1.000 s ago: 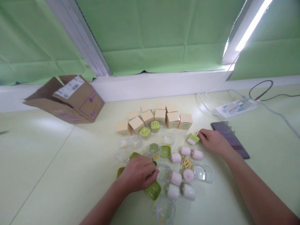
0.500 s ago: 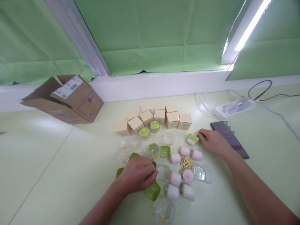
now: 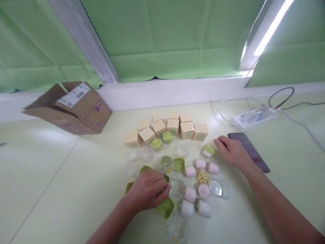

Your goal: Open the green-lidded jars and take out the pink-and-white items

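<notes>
My right hand is closed in a pinch just above and right of a small green lid with a pink-white plug under it. A faint pale-yellow blur lies between lid and fingertips; what the fingers hold is too small to tell. Over several green lids, my left hand is curled shut, its inner side hidden. A green lid lies just below it, and a clear square cup sits beside its fingertips. Pink-white cylinders surround a pile of yellow loops.
Several small cardboard boxes stand at the back, with two lidded jars before them. An opened carton is at far left. On the right are a phone and a power strip with cables.
My right hand has shifted slightly up, and the yellow loop at the green lid has become harder to see. My left hand has stayed in place.
</notes>
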### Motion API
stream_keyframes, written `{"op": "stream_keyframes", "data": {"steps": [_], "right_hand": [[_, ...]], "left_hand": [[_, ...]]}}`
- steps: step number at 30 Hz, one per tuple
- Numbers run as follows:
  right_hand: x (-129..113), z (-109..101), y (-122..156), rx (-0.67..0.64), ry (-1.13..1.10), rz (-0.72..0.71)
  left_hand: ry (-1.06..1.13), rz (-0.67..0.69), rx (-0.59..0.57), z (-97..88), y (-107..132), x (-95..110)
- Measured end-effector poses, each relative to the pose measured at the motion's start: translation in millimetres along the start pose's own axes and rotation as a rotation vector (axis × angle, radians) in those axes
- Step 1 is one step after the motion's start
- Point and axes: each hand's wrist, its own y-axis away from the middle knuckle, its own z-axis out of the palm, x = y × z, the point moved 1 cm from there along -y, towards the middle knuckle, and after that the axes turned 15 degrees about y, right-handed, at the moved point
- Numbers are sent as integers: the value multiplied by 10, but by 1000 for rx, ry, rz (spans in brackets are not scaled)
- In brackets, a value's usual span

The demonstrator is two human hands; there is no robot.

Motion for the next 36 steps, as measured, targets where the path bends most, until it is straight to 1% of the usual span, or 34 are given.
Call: {"op": "stream_keyframes", "data": {"steps": [5, 10, 15, 19, 24, 26, 30, 33, 36], "right_hand": [[-112, -50, 37, -10, -113, -118], [-131, -28, 59, -34, -79, -198], [-141, -30, 61, -95, -70, -230], [-178, -52, 58, -101, -95, -223], [-225, -110, 79, -53, -291, -164], [-253, -141, 96, -66, -401, -149], [-359, -241, 146, -145, -600, -155], [-485, -352, 217, -207, -698, -206], [-647, -455, 331, -309, -777, -247]], "left_hand": [[0, 20, 32, -19, -9, 22], [-11, 35, 63, -36, -11, 38], [-1, 36, 66, -46, -9, 50], [10, 46, 75, -61, -13, 67], [20, 66, 98, -73, -19, 98], [29, 79, 104, -76, -24, 115], [66, 94, 140, -89, -39, 167], [126, 101, 182, -97, -46, 234], [229, 61, 236, -95, -44, 321]]}}
